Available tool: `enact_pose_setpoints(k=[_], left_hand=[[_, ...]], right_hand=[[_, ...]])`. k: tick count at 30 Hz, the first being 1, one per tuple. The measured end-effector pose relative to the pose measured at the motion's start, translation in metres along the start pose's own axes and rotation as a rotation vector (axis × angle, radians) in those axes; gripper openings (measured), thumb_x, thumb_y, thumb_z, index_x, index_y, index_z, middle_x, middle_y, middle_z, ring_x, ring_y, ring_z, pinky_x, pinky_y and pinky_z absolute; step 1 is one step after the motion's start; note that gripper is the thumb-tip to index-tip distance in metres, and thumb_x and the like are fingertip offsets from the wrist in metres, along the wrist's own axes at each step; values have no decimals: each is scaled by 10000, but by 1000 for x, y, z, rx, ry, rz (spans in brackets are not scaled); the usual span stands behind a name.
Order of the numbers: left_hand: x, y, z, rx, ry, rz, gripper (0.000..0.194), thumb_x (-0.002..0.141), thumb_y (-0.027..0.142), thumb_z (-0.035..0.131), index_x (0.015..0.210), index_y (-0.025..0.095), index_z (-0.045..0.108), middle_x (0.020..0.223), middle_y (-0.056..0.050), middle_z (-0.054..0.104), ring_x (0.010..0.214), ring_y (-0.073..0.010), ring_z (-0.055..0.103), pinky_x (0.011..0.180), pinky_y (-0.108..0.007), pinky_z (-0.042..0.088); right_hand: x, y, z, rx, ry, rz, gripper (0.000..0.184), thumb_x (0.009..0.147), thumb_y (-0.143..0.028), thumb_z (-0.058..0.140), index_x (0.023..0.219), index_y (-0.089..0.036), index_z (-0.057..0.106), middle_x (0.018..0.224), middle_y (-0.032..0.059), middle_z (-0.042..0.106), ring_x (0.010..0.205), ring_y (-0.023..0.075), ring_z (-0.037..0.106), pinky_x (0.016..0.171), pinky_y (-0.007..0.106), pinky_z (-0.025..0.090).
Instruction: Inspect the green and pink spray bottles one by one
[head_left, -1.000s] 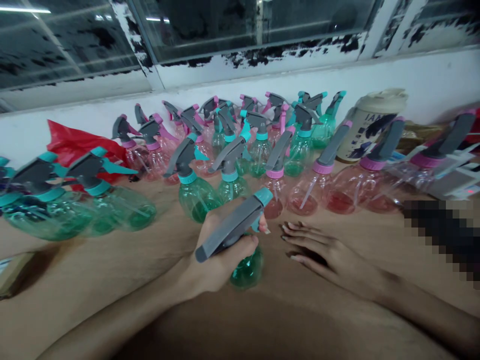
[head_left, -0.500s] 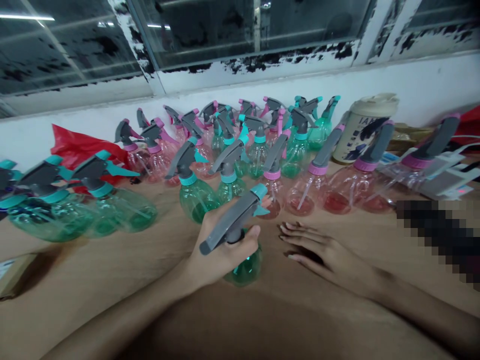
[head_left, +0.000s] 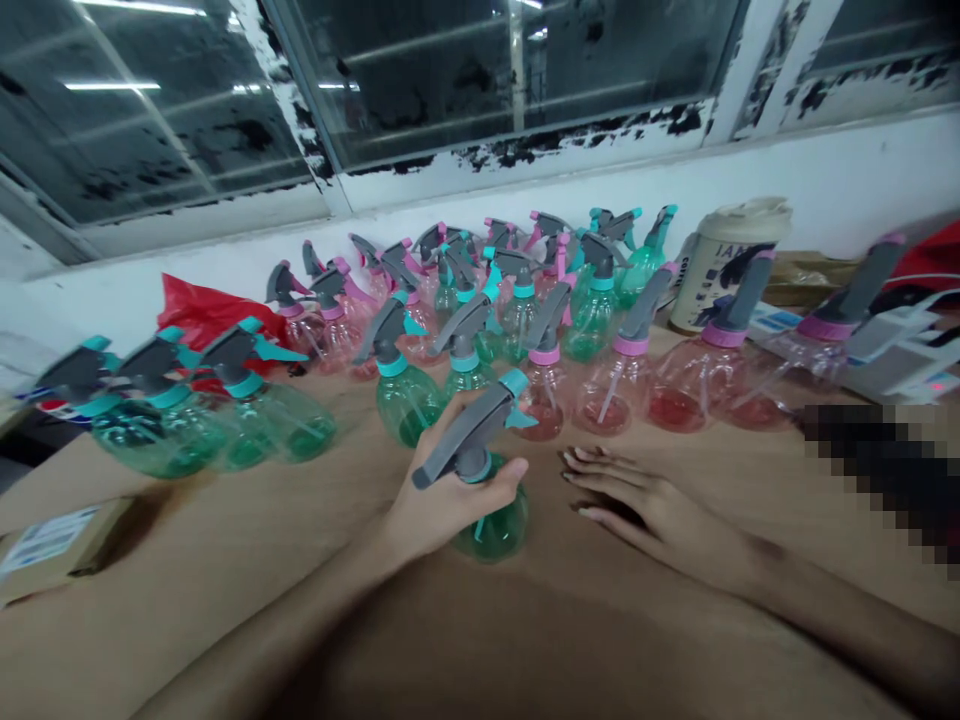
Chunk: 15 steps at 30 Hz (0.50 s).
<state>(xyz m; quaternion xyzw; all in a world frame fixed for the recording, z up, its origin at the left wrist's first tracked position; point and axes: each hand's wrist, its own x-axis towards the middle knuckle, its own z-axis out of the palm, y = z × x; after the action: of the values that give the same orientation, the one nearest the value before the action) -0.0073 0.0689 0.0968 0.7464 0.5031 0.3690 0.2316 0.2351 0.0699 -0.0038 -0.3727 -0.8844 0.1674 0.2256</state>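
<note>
A green spray bottle point(head_left: 495, 525) with a grey trigger head and teal nozzle stands upright on the table before me. My left hand point(head_left: 439, 505) is wrapped round its neck and upper body, the thumb on the near side and the other fingers mostly hidden behind it. To the right, my right hand point(head_left: 649, 505) rests palm down on the wood with fingers extended, holding nothing and apart from the bottle. Just beyond my hands stand another green spray bottle point(head_left: 409, 400) and a pink spray bottle point(head_left: 540, 405) with a pink collar.
More green bottles point(head_left: 244, 440) stand at left near a red plastic bag point(head_left: 214, 315). Several pink and green sprayers fill the back by the wall. A cream cup point(head_left: 724, 265) and pink bottles point(head_left: 682, 390) are at right. A cardboard box point(head_left: 67, 545) lies front left.
The view has shifted, showing more of the table's left side. My left hand still grips the green bottle, its thumb slightly more extended. The right hand stays in place.
</note>
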Motion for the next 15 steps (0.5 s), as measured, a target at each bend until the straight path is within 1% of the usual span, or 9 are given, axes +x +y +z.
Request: enact_pose_setpoints(k=[2, 4, 7, 9, 11, 13, 15], left_hand=[[-3, -2, 1, 28, -17, -11, 358, 688, 361, 635, 1028, 255, 595, 768, -12, 675, 714, -244, 628, 688, -398, 524], [-7, -6, 2, 42, -37, -7, 302, 701, 389, 620, 970, 252, 619, 827, -28, 687, 827, -265, 629, 790, -438, 501], [-14, -13, 2, 4, -96, -9, 315, 738, 395, 587, 1002, 227, 617, 905, -57, 692, 999, -280, 593, 950, -490, 400], [-18, -17, 0, -42, -127, 0, 334, 765, 397, 571, 1037, 206, 607, 941, -76, 692, 1051, -279, 574, 991, -497, 355], [-20, -18, -1, -72, -105, 23, 346, 779, 410, 567, 1049, 195, 602, 1003, -94, 682, 1068, -278, 565, 995, -484, 352], [-22, -16, -2, -73, -49, 45, 331, 796, 401, 562, 1052, 195, 594, 1079, -97, 659, 1067, -266, 565, 978, -455, 376], [-25, -13, -2, -30, 22, 63, 288, 816, 365, 556, 1049, 198, 584, 1112, -83, 643, 1044, -242, 576, 949, -418, 405]], right_hand=[[0, 1, 1, -6, -1, -4, 353, 905, -352, 448, 1227, -232, 532, 1339, 41, 498, 1263, 199, 407, 1054, 445, 347], [0, 1, 1, -11, 6, -13, 359, 908, -352, 443, 1228, -216, 529, 1335, 48, 503, 1263, 193, 407, 1062, 435, 336], [1, 2, 1, -7, 19, -33, 355, 908, -351, 443, 1224, -215, 530, 1326, 49, 512, 1262, 194, 408, 1064, 443, 331], [1, 2, 0, 6, 28, -40, 347, 906, -344, 446, 1219, -223, 534, 1322, 49, 516, 1257, 197, 415, 1056, 450, 341], [1, 3, 1, 7, 28, -48, 348, 907, -343, 444, 1219, -221, 534, 1320, 51, 518, 1253, 196, 421, 1055, 450, 343], [1, 4, 2, -4, 27, -57, 357, 908, -348, 440, 1230, -218, 524, 1322, 51, 516, 1255, 193, 419, 1059, 451, 337], [1, 5, 2, -11, 35, -66, 367, 908, -351, 438, 1245, -223, 509, 1324, 47, 514, 1257, 193, 416, 1062, 456, 332]])
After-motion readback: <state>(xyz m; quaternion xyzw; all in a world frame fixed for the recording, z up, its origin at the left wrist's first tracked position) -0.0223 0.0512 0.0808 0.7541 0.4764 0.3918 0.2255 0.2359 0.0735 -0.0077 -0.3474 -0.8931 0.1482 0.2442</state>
